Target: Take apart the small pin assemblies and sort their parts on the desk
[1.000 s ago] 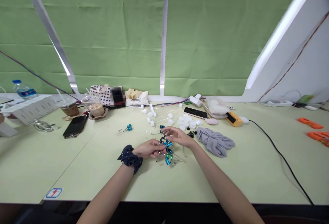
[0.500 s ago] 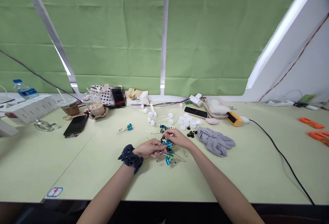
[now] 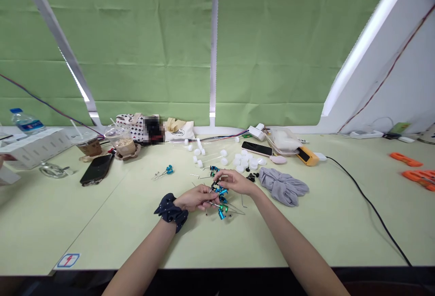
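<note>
My left hand (image 3: 196, 197) pinches a slim metal rod (image 3: 211, 190); small black part (image 3: 214, 184) is between my hands, at my right hand (image 3: 235, 181)'s curled fingertips, gripped or just touched, can't tell; blue metal fittings (image 3: 221, 214) lie just beside left fingers.

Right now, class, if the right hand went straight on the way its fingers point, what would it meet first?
Probably the small black part close by the right hand, near the left hand; depth is unclear here, so the right hand may already be touching it.
</note>
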